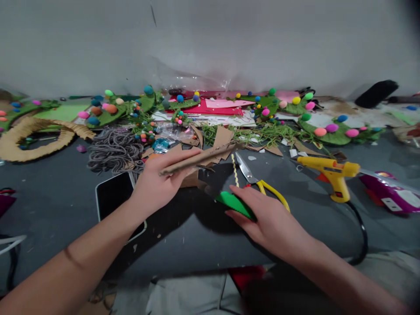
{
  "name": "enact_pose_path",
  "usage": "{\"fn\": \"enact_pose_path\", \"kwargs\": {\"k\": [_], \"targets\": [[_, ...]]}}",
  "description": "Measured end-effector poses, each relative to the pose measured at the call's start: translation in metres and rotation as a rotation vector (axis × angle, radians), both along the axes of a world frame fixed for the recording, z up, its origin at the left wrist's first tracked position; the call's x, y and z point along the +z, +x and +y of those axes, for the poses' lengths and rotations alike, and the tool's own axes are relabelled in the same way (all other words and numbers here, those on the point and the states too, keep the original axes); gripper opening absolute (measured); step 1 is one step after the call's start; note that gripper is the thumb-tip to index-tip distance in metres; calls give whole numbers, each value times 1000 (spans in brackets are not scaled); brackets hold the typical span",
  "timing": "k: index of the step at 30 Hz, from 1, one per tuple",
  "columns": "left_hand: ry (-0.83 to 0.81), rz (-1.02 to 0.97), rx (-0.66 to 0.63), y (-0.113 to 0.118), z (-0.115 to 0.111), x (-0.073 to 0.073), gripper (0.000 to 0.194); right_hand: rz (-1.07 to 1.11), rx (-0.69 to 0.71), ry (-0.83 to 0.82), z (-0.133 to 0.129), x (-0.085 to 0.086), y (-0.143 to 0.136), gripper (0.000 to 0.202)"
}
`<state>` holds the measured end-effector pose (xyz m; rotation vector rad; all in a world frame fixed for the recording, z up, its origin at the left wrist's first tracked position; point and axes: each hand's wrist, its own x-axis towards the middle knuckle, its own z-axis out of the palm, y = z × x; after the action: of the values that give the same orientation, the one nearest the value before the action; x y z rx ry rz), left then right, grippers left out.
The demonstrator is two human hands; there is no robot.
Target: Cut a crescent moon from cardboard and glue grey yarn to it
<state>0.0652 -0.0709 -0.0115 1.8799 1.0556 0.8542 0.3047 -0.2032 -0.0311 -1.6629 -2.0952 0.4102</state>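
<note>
My left hand (160,183) grips a flat piece of cardboard (197,161), seen nearly edge-on and slanting up to the right above the dark table. My right hand (262,214) is closed on a green-handled tool (235,204); its front part is blurred and points left, below the cardboard, with no visible contact. Scissors (247,169) with yellow handles lie just beyond my right hand. A phone (113,194) with a dark screen lies under my left wrist.
A yellow glue gun (331,170) with a black cable lies at the right, beside a purple packet (390,192). Grey cord (114,148) and a cardboard ring (36,151) are at the left. Green leaves with colourful balls and scraps line the table's back.
</note>
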Motion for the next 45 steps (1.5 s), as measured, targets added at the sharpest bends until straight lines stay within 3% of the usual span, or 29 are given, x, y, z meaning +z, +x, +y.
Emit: {"fn": "enact_pose_path", "kwargs": {"k": [3, 6, 11, 18, 23, 27, 29, 32, 36, 41, 45], "targets": [[108, 56, -84, -2, 1, -3, 42, 64, -14, 160, 5, 3, -2, 32], [101, 97, -144, 1, -3, -1, 37, 141, -79, 344, 11, 10, 5, 26], [75, 94, -254, 9, -13, 8, 24, 98, -114, 498, 15, 17, 13, 25], [168, 96, -357, 11, -15, 9, 21, 188, -33, 438, 8, 20, 8, 23], [139, 34, -291, 8, -14, 0, 22, 307, -234, 365, 10, 28, 9, 13], [-9, 20, -202, 7, -14, -5, 24, 227, -402, 397, 18, 27, 32, 24], [-87, -6, -164, 8, -15, -5, 26, 183, -373, 406, 21, 25, 41, 13], [-171, -38, -166, 9, -17, -4, 29, 158, -200, 413, 21, 25, 38, 35], [-91, -24, -215, 10, -20, 0, 30, 176, -20, 466, 18, 29, 14, 23], [3, 28, -231, 10, -24, 5, 32, 244, 18, 516, 19, 28, 0, 16], [114, 11, -322, 11, -23, 6, 21, 321, 0, 535, 18, 28, -3, 15]]}}
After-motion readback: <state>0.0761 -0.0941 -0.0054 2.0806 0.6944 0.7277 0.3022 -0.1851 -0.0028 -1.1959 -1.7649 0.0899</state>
